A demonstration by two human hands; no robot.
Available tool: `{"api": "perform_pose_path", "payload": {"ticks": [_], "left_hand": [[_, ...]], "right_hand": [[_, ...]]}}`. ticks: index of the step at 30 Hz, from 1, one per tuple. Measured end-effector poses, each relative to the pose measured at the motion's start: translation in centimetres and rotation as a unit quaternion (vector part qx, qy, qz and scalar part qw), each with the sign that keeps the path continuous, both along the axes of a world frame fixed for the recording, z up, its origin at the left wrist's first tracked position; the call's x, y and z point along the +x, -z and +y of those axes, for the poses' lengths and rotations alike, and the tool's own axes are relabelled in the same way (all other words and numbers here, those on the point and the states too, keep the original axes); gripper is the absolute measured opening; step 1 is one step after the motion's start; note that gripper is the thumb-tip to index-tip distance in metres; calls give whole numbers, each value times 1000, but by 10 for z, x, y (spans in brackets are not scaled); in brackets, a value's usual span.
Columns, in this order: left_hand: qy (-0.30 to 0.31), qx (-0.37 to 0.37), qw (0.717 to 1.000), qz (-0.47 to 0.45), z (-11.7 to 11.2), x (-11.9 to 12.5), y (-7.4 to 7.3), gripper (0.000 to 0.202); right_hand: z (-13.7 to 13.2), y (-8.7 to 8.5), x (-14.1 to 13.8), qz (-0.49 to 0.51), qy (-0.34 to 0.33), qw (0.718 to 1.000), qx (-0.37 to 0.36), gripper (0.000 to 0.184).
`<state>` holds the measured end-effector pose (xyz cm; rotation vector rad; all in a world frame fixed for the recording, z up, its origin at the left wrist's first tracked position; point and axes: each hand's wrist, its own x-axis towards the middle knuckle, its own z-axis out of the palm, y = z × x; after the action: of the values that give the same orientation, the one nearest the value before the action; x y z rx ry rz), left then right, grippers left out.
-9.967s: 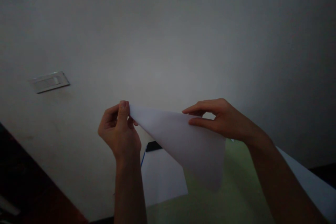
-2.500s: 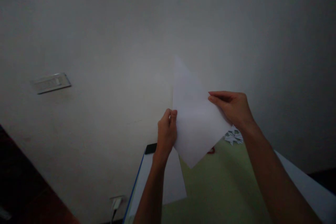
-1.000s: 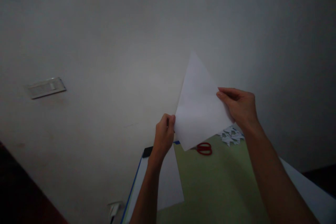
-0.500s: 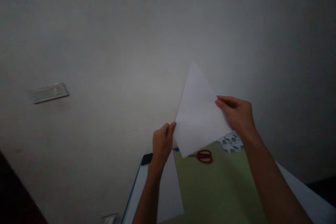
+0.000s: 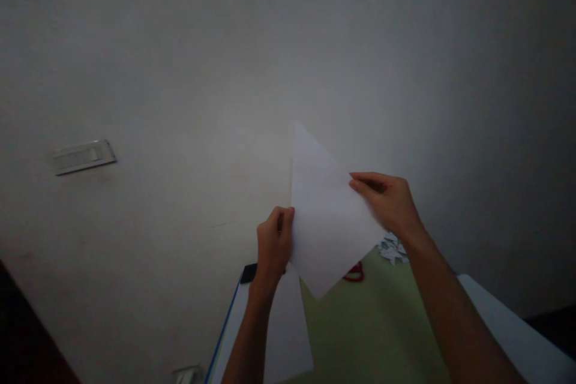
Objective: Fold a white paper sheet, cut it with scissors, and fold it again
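A sheet of white paper (image 5: 327, 216) is held up in the air between both hands, one corner pointing up and another hanging down over the table. My left hand (image 5: 275, 243) pinches its left edge between thumb and curled fingers. Farther up on the opposite side, my right hand (image 5: 389, 201) grips the right edge with thumb and fingertips. Behind the lower edge of the sheet, the red handle of a pair of scissors (image 5: 354, 273) shows in part; the blades are hidden. Near my right wrist lie white paper cut-outs (image 5: 392, 249) with jagged, pointed outlines.
The table has a green surface (image 5: 364, 330). Another white sheet (image 5: 290, 336) lies at its left, with a dark flat object (image 5: 248, 273) partly behind my left wrist. A pale wall (image 5: 202, 72) with a switch plate (image 5: 83, 157) rises behind. At right is a white surface (image 5: 504, 315).
Both hands have shifted the sheet left and slightly down, and its top corner has swung to the left. It now covers more of the scissors.
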<state>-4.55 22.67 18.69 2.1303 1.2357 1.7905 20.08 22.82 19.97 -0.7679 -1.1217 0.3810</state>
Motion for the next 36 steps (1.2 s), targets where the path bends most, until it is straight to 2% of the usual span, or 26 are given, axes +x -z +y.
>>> {"api": "perform_pose_path", "payload": {"ticks": [8, 14, 24, 33, 36], "left_hand": [[19, -18, 999, -22, 2, 3, 4, 38], [30, -72, 995, -56, -1, 3, 2, 37], [-19, 13, 997, -74, -1, 13, 1, 32], [-16, -37, 993, -110, -8, 15, -1, 34], [-21, -23, 993, -112, -5, 13, -1, 39]], "right_hand": [[1, 3, 1, -17, -7, 1000, 0, 25], [4, 4, 0, -20, -12, 1000, -1, 27], [2, 3, -2, -53, -55, 997, 7, 26], [4, 3, -3, -73, -67, 995, 10, 25], [5, 4, -2, -71, -67, 995, 6, 26]]}}
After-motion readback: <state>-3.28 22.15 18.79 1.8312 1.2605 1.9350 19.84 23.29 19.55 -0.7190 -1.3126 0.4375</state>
